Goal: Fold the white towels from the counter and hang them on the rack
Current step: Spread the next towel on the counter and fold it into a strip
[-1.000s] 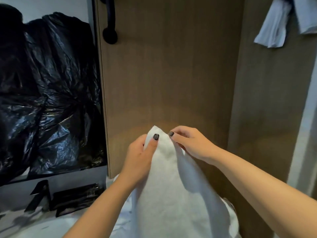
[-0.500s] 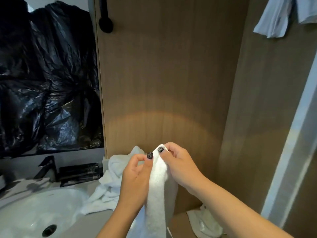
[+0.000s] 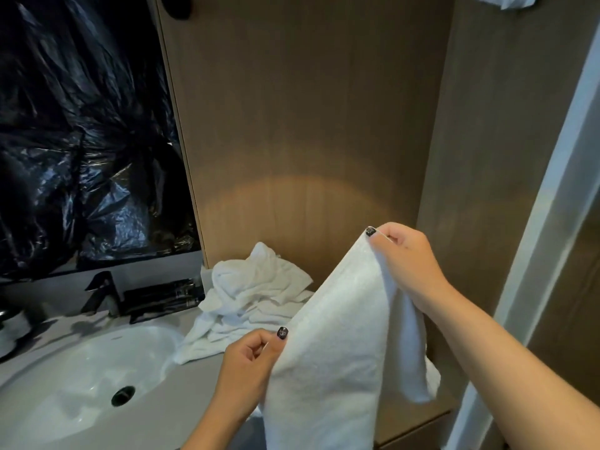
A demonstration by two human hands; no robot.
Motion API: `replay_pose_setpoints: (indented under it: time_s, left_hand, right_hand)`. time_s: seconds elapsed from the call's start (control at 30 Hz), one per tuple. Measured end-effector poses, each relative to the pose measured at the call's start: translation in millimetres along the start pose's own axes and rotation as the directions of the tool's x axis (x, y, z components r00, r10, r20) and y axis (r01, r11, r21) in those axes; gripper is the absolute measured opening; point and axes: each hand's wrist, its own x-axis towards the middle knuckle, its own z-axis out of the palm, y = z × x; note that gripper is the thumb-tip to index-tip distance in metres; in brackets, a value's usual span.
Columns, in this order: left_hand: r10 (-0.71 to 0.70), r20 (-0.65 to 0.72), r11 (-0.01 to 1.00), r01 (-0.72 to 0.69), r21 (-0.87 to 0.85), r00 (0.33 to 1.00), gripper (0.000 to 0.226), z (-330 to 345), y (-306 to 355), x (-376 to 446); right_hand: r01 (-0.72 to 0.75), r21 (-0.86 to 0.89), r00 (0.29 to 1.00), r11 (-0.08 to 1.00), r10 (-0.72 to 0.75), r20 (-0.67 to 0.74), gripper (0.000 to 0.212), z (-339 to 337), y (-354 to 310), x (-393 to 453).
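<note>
I hold a white towel point(image 3: 337, 345) up in front of me over the counter's right end. My right hand point(image 3: 406, 261) pinches its upper corner, raised near the wooden wall. My left hand point(image 3: 250, 365) pinches the towel's left edge lower down. Between the two hands the cloth's edge runs as a slanted line and the rest hangs down. A crumpled heap of white towels point(image 3: 253, 297) lies on the counter point(image 3: 201, 378) behind my left hand. A white cloth point(image 3: 503, 0) hangs at the top right edge; what it hangs on is out of view.
A white sink basin point(image 3: 81, 384) with a dark drain fills the lower left. Behind it stand a black faucet point(image 3: 104, 293) and a mirror covered in black plastic point(image 3: 81, 141). A wooden wall panel point(image 3: 308, 125) rises behind the counter, with a pale door frame point(image 3: 545, 222) on the right.
My hands have moved apart along the towel's edge: the right one went up and right, the left one down. The view dropped, bringing the sink and the towel heap fully in.
</note>
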Motion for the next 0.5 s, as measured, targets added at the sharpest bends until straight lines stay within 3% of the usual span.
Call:
replay_pose_setpoints:
  time_s: [0.1,0.17,0.3,0.4,0.5]
  left_hand:
    - [0.053,0.073,0.999,-0.054,0.010,0.996,0.043,-6,5,-6]
    - [0.109,0.097,0.992,-0.114,0.053,0.989,0.043,-9,10,-7]
    - [0.180,0.192,0.979,-0.195,0.065,0.965,0.028,-11,21,-7]
    - [0.204,0.254,0.977,-0.214,0.010,0.946,0.029,-14,21,-10]
    - [0.211,0.216,0.977,-0.213,-0.012,0.953,0.027,-21,14,-13]
  right_hand:
    - [-0.131,0.043,0.976,0.990,0.122,0.179,0.021,-9,4,-20]
    - [-0.158,-0.055,0.923,0.986,0.167,0.345,0.003,-9,6,-34]
    - [-0.026,-0.258,0.727,0.966,0.196,0.658,0.040,13,2,-63]
    - [-0.014,-0.179,0.617,0.984,0.149,0.773,0.035,40,0,-86]
    - [-0.112,-0.069,0.609,0.991,0.123,0.783,0.026,59,2,-105]
